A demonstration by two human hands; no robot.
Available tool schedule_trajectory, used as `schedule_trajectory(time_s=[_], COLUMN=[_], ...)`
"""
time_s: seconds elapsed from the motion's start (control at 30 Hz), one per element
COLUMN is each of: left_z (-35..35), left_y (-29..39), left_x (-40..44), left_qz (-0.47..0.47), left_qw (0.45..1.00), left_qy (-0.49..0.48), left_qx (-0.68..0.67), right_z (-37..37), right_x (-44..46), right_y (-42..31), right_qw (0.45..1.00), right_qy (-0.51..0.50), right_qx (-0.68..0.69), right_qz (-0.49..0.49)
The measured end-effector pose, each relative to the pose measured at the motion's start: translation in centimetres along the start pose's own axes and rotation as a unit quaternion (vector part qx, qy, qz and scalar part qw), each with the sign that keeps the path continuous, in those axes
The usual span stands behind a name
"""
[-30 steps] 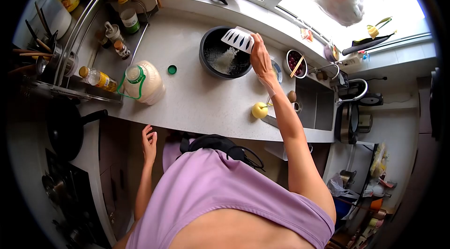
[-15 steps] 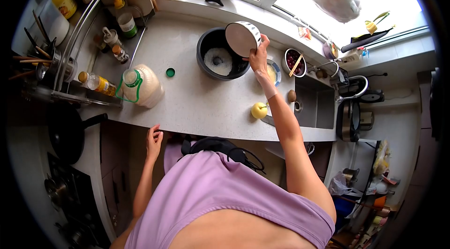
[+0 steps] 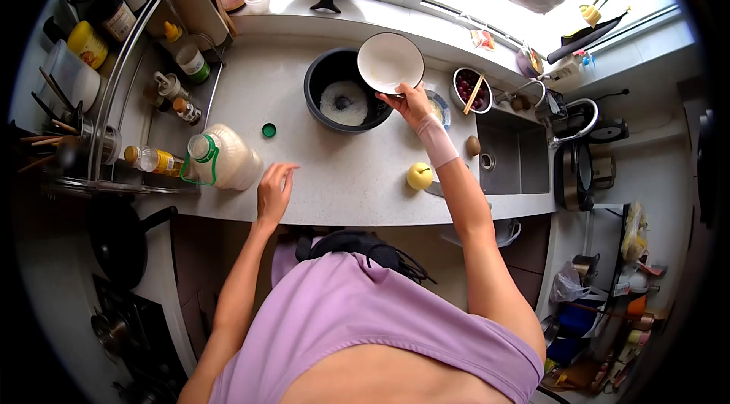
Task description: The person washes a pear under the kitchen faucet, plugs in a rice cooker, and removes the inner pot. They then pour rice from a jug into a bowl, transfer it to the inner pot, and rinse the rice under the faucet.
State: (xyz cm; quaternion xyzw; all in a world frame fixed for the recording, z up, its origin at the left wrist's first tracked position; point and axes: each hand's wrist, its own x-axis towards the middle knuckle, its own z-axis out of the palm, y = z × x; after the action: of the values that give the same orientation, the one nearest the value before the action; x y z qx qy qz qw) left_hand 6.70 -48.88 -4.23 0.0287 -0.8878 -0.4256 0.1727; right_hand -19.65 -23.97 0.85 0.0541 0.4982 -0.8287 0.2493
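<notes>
My right hand grips the near rim of a white bowl, whose pale inside faces up with nothing seen in it. The bowl overlaps the right edge of a dark round pot. White rice lies at the pot's bottom, with a small hollow in its middle. Over the counter's front part, my left hand has its fingers apart and holds nothing. Just behind and left of it stands a large clear jug of rice with a green handle. A green cap lies between jug and pot.
A yellow-green fruit sits near the counter's front, beside a partly hidden blade. Farther right are a brown egg-shaped item, a bowl of dark red fruit with chopsticks, and the sink. A rack with bottles stands left.
The white bowl has gone from tipped over the pot to nearly level, its inside now facing up. My left hand has risen from below the counter edge to over the counter, near the jug.
</notes>
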Motion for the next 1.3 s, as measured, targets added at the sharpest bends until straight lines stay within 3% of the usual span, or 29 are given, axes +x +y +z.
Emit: schedule_trajectory(time_s=[0.1, 0.23, 0.33, 0.4, 0.5, 0.53, 0.7, 0.77, 0.83, 0.97, 1.03, 1.1, 1.17, 1.23, 1.3], left_z=[0.9, 5.1, 8.0, 8.9, 9.5, 9.7, 9.6, 9.1, 8.3, 9.4, 9.1, 9.8, 10.7, 11.6, 11.5], left_y=[5.6, 9.6, 9.5, 9.9, 9.8, 9.3, 7.9, 7.8, 7.8, 3.9, 4.2, 4.5, 4.5, 3.6, 3.0], left_x=[11.1, 21.9, 24.3, 24.0, 24.5, 24.6, 24.1, 23.8, 23.6, 23.8, 24.1, 24.1, 24.3, 23.9, 23.6], left_qz=[0.18, 0.33, 0.345, 0.269, 0.278, 0.338, 0.352, 0.354, 0.261, 0.32, 0.394, 0.392, 0.45, 0.424, 0.398], left_qw=[0.983, 0.942, 0.931, 0.947, 0.935, 0.921, 0.894, 0.89, 0.869, 0.87, 0.865, 0.88, 0.877, 0.887, 0.895], left_qy=[0.046, -0.047, -0.089, -0.172, -0.22, -0.193, -0.269, -0.279, -0.378, -0.333, -0.24, -0.195, -0.042, -0.073, -0.104], left_qx=[0.001, 0.045, 0.083, 0.025, 0.029, 0.027, 0.064, 0.075, 0.183, 0.172, 0.196, 0.183, 0.163, 0.167, 0.172], right_z=[2.0, 3.6, 3.8, 4.0, 3.4, 3.3, 1.1, -0.2, -0.5, 0.2, -0.1, 0.1, 0.7, 0.9, 0.7], right_x=[-1.8, -2.9, -2.9, -2.9, -2.8, -2.7, -0.4, 0.8, 1.6, -0.1, 0.2, 0.6, 0.2, 0.1, 0.6], right_y=[-0.9, -1.7, -2.2, -2.5, -3.0, -2.8, -0.5, 0.6, 1.0, 0.6, 1.0, 1.1, 0.7, 0.4, 0.5], right_qw=[0.995, 0.97, 0.982, 0.974, 0.971, 0.972, 0.974, 0.954, 0.928, 0.894, 0.874, 0.821, 0.834, 0.846, 0.826], right_qy=[0.003, -0.024, -0.037, -0.033, -0.029, -0.025, -0.024, 0.01, 0.024, 0.056, 0.053, 0.05, 0.05, 0.05, 0.062], right_qx=[-0.103, -0.238, -0.183, -0.21, -0.218, -0.215, -0.191, -0.266, -0.332, -0.405, -0.442, -0.5, -0.491, -0.483, -0.481], right_qz=[-0.004, -0.046, -0.04, -0.077, -0.089, -0.093, -0.119, -0.14, -0.165, -0.184, -0.193, -0.272, -0.245, -0.22, -0.287])
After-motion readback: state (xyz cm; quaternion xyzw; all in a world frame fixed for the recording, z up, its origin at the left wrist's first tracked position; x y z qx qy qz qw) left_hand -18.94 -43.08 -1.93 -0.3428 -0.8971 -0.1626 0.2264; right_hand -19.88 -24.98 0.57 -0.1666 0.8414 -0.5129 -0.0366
